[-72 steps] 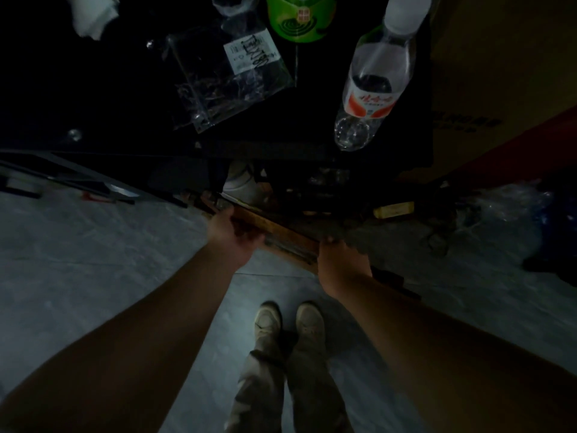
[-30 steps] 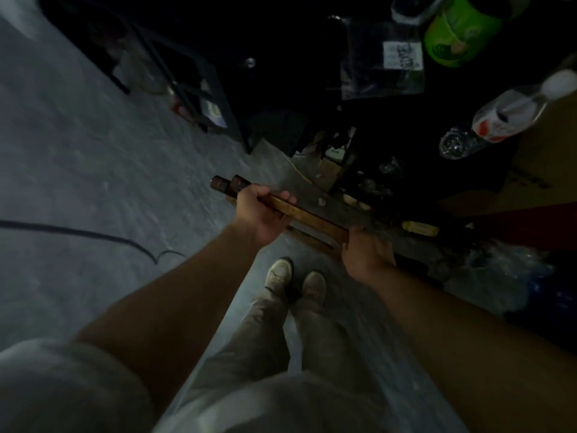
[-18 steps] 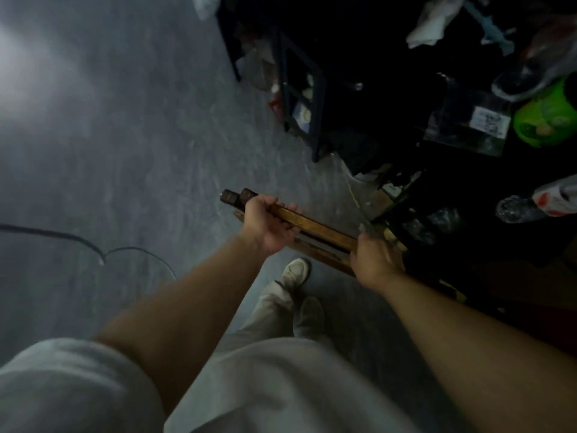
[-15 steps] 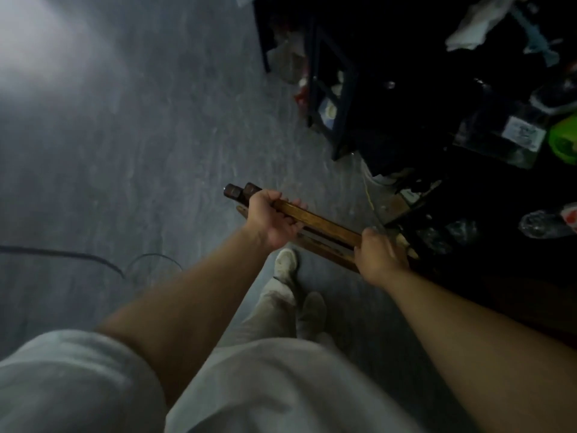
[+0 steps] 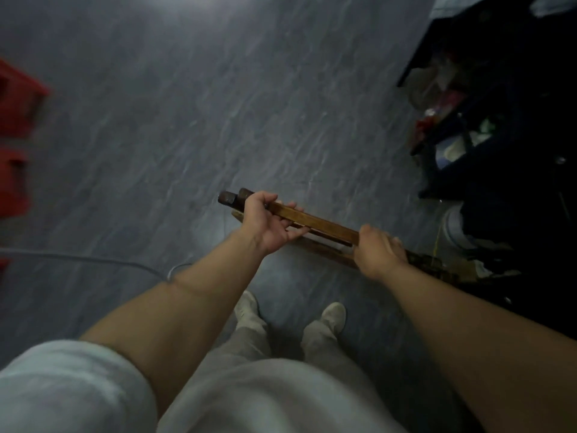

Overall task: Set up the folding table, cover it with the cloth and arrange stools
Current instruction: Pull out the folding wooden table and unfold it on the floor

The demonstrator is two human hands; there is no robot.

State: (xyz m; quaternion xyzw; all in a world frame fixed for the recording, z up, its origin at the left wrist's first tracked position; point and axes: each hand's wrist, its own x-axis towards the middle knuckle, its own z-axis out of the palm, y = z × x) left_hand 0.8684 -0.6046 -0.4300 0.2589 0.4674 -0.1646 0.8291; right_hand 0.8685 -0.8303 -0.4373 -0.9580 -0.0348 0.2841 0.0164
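While the left hand [image 5: 268, 226] and right hand [image 5: 377, 254] both grip the folding table [image 5: 315, 221], carrying it level seems wise. The floor [image 5: 187, 120] far left looks suited for unfolding.

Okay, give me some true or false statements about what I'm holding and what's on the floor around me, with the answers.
1. The left hand and the right hand both grip the folded wooden table. True.
2. A cable lies on the grey floor on the person's left. True.
3. The table stands unfolded on the floor. False: it is folded and held in both hands.
4. The left hand rests on something red. False: the red things sit apart at the view's left edge.
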